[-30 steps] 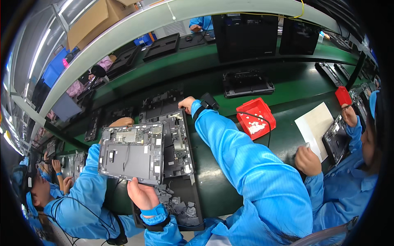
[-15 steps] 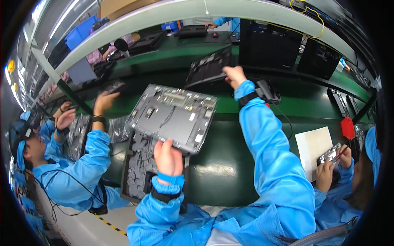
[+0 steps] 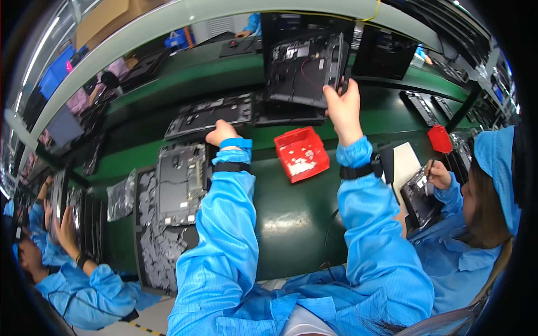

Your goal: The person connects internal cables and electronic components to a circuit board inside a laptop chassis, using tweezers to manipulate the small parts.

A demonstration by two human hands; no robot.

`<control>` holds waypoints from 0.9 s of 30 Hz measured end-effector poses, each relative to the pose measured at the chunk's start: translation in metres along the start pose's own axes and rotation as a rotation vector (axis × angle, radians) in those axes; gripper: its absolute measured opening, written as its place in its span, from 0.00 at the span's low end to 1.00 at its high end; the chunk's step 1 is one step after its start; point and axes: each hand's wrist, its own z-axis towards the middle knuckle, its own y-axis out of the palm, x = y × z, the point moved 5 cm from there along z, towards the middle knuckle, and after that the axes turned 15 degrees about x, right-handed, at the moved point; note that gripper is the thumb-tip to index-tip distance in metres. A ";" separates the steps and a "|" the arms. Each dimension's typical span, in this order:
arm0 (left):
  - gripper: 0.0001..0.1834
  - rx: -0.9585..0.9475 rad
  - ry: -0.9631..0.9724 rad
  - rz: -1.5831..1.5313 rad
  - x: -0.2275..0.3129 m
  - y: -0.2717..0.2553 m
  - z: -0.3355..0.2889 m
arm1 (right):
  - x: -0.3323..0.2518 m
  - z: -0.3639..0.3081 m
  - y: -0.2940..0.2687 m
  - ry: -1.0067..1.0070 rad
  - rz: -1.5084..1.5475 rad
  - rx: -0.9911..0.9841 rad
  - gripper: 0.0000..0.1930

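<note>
A: State the position of the raised laptop chassis point(image 3: 302, 70).
B: It is held tilted above the far side of the green workbench point(image 3: 286, 238), in front of a black display panel point(image 3: 274, 28). The right hand point(image 3: 343, 112) is clamped on its lower right corner.

A: And the left hand point(image 3: 223, 133)?
B: Well apart from the right. Its fingers are at the near edge of a second laptop chassis point(image 3: 210, 116); whether they grip it cannot be told.

A: Describe the work surface.
B: Dark green and glossy, reflecting light near the front. A red bin point(image 3: 316, 142) with white pieces sits near the middle. At left, a black tray point(image 3: 189, 237) contains torn grey scraps point(image 3: 159, 249), with a third laptop chassis point(image 3: 179, 185) over its far part. A clear plastic bag point(image 3: 120, 199) lies just beside the tray.

A: The surrounding room?
B: A pale overhead rail point(image 3: 185, 14) crosses the top. A cardboard box point(image 3: 106, 22) and blue bins point(image 3: 55, 73) stand upper left. Co-workers in blue sit on both sides. Yellow-and-black tape point(image 3: 144, 328) marks the floor.
</note>
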 end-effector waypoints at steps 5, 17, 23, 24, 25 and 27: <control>0.17 0.021 -0.074 0.261 -0.005 0.024 0.033 | -0.020 -0.029 -0.031 0.363 0.134 -0.037 0.19; 0.31 -0.401 0.023 0.194 -0.002 0.032 0.024 | -0.014 -0.090 -0.019 0.935 0.559 -0.052 0.11; 0.26 -1.119 -0.375 -0.244 0.128 -0.072 -0.105 | -0.057 -0.155 0.013 1.059 0.711 -0.177 0.14; 0.20 -1.085 -0.197 -0.218 0.134 -0.085 -0.101 | -0.064 -0.167 0.014 1.083 0.693 -0.200 0.15; 0.14 -1.011 -0.130 -0.228 0.139 -0.092 -0.083 | -0.075 -0.174 0.016 1.039 0.686 -0.344 0.17; 0.11 -0.942 -0.075 -0.210 0.158 -0.104 -0.047 | -0.078 -0.178 0.016 0.912 0.509 -0.683 0.16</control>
